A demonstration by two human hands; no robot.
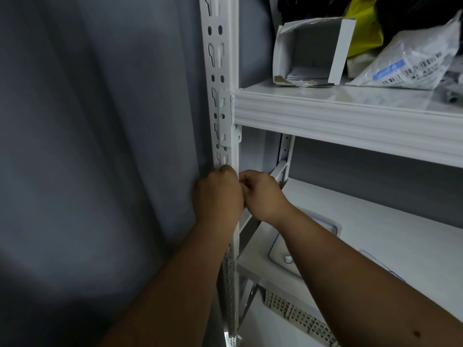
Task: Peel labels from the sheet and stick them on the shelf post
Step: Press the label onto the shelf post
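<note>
Two hands meet at the white shelf post [221,71], just under the top shelf [350,116]. The left hand [217,194] is curled up against the post. The right hand [260,194] is curled too, and its fingertips touch the left hand. What they hold is hidden, so I cannot tell. No label or sheet shows. On the top shelf sit an open white box [313,51] and a plastic bag [411,61]. A gray curtain [87,146] hangs beside the post.
</note>
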